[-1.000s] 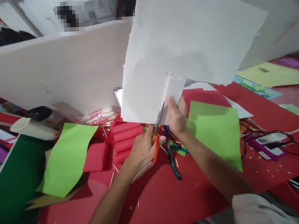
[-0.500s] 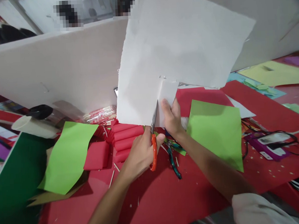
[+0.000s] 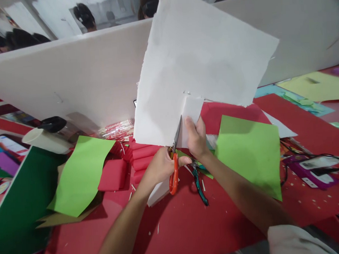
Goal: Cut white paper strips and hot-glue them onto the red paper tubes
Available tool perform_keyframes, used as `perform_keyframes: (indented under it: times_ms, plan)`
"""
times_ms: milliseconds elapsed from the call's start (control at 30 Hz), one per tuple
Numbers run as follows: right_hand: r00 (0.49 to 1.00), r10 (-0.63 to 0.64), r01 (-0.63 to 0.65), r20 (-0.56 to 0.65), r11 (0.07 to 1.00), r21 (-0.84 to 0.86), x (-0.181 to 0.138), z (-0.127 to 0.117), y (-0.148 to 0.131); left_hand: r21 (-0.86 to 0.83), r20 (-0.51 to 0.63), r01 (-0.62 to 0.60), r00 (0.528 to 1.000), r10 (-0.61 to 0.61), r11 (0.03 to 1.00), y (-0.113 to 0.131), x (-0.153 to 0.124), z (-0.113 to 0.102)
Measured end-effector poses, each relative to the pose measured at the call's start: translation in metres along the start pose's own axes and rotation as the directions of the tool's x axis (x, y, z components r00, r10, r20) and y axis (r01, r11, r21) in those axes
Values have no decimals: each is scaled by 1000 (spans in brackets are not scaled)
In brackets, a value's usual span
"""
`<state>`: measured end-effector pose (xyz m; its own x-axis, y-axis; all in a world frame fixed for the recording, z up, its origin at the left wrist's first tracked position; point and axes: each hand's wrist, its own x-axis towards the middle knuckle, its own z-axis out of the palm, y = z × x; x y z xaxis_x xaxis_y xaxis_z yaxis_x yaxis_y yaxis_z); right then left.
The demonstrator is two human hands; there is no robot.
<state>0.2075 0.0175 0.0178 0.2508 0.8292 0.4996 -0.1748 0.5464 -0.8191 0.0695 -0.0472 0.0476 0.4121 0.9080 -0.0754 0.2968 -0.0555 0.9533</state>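
A large white sheet of paper (image 3: 200,62) stands raised above the red table (image 3: 190,223). My left hand (image 3: 160,168) grips orange-handled scissors (image 3: 174,160), whose blades cut upward into the sheet's lower edge. My right hand (image 3: 196,139) pinches the narrow white strip (image 3: 192,111) to the right of the cut. Red paper rolls (image 3: 144,158) lie just behind my left hand.
Green paper sheets lie at left (image 3: 81,175) and right (image 3: 249,153). Teal-handled pliers (image 3: 198,180) rest under my right wrist. A white partition (image 3: 72,82) runs across the back. A dark green board (image 3: 18,201), a white cup (image 3: 45,140) and a purple device with cables (image 3: 311,167) sit at the sides.
The white sheet has shifted slightly left and lower, and the scissor blades have moved further up the cut. Both hands keep their hold.
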Motion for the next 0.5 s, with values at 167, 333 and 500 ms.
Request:
perform_keyframes:
  times_ms: [167,333,500]
  plan:
    - [1000,-8,8,-3,1000,29,3,-1,1,-72,27,8,1000,-6,997,-1,0,2]
    - [999,-26,26,21,1000,12,2,0,-5,-61,83,51,996,-46,997,-5,-1,-4]
    - [994,-50,49,-93,999,-15,2,0,-2,-39,11,23,1000,-23,999,-1,-5,-6]
